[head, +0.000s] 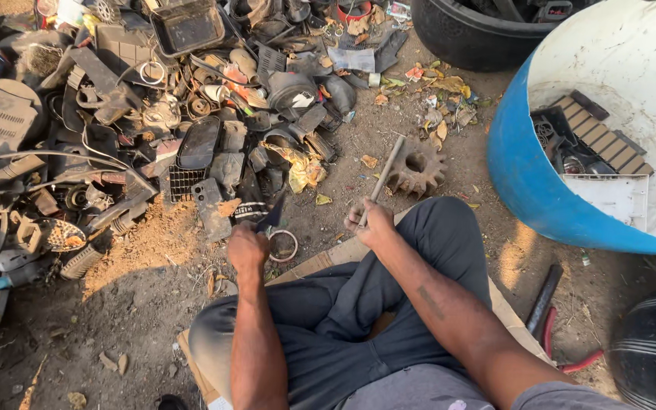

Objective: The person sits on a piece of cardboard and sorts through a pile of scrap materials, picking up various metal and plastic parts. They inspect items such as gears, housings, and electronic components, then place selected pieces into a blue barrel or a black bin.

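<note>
Gripped in the left hand (247, 247): a dark plastic shard (271, 215), low over the dirt ground (146, 296) beside a small ring (283, 244). Clenched in the right hand (371, 224): a thin rod (383, 176), slanting toward a rusty gear (417, 171). Further left, a scrap heap (115, 129); at right, a blue drum (540, 193).

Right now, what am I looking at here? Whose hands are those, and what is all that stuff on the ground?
This picture comes from a camera worn on a person's head, looking down. So you see their own arms and crossed legs; they sit on cardboard laid on dirt ground.

The left hand grips a dark flat scrap piece. The right hand holds a thin metal rod that points away from the person.

In front lies a big junk pile: broken black plastic parts, grilles, wires and metal bits. Near the rod sits a rusty gear, and a small ring lies by the left hand. On the right is a blue barrel with more parts inside.
</note>
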The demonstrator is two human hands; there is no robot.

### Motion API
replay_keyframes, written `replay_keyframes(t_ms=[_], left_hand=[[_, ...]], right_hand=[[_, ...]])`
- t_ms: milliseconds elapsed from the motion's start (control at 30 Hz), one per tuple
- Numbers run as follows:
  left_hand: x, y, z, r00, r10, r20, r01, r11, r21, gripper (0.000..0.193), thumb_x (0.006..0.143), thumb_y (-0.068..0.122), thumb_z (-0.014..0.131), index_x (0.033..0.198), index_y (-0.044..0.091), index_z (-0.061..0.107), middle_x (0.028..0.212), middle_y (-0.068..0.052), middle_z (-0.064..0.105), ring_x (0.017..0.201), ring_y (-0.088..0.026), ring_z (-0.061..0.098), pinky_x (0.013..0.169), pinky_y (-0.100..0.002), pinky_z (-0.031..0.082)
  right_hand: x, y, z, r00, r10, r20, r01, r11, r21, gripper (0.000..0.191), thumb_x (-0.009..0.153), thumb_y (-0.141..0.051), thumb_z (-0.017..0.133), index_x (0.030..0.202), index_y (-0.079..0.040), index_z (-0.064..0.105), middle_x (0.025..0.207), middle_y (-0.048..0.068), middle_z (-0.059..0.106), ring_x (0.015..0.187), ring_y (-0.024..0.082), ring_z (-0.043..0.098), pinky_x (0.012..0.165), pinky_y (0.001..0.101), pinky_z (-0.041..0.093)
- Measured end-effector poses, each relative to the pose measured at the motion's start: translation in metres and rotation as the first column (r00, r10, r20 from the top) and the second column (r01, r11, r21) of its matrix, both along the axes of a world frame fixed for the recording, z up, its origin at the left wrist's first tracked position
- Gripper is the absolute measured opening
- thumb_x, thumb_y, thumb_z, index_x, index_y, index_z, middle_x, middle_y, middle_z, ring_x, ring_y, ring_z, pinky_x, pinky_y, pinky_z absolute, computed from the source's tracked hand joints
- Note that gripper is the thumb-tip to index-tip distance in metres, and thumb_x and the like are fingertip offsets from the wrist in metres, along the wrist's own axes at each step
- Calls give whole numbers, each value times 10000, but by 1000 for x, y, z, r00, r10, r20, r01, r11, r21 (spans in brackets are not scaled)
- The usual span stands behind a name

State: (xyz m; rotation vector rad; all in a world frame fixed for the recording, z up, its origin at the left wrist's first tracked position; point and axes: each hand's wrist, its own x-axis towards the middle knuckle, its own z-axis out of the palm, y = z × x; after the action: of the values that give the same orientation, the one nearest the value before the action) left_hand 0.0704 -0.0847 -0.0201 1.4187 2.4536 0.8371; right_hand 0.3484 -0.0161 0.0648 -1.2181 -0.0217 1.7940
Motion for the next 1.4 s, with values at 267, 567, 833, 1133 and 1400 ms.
replay_keyframes(t_ms=[267, 567, 833, 1133, 1400], left_hand=[[-16, -5, 20, 654, -19, 757, -234, 946, 226, 202, 907, 102, 694, 1064, -22, 723, 944, -162, 764, 749, -220, 712, 711, -373, 590], [27, 3, 31, 121, -300, 946, -99, 945, 312, 239, 929, 78, 714, 1149, -9, 684, 990, -75, 746, 849, -175, 683, 752, -310, 564], [43, 3, 19, 361, -350, 865, -34, 921, 387, 272, 951, 116, 740, 1181, -21, 693, 1039, -106, 743, 901, -213, 687, 792, -359, 564], [25, 13, -11, 998, 14, -57, -41, 857, -514, 392, 934, 314, 591, 1194, 24, 640, 1248, -286, 610, 1008, -403, 703, 800, -478, 596], [18, 11, 11, 970, 65, 232, -39, 993, -116, 212, 822, 151, 713, 981, 27, 778, 935, -223, 754, 884, -352, 743, 782, -430, 597]], right_hand=[[12, -12, -5, 948, 256, -188, -193, 934, 299, 251, 1042, -278, 520, 1168, -79, 610, 1035, 177, 725, 829, 280, 693, 841, 504, 581], [128, -25, 123, 935, -308, -178, 312, 469, 826, 481, 957, -457, 673, 1286, -129, 550, 1148, 164, 687, 952, 287, 694, 910, 447, 586], [-12, -7, 8, 580, 431, 691, -763, 585, 275, 271, 878, -90, 750, 1121, 21, 705, 1045, 145, 739, 916, 237, 723, 804, 394, 602], [-8, 33, 20, 223, 107, 969, -865, 480, 146, 233, 933, -170, 701, 1110, -22, 733, 836, 90, 756, 730, 145, 676, 679, 345, 528], [-24, 22, -3, 216, 28, 976, -890, 417, 185, 263, 937, -142, 721, 1156, 1, 702, 907, 147, 750, 739, 190, 702, 618, 343, 535]])
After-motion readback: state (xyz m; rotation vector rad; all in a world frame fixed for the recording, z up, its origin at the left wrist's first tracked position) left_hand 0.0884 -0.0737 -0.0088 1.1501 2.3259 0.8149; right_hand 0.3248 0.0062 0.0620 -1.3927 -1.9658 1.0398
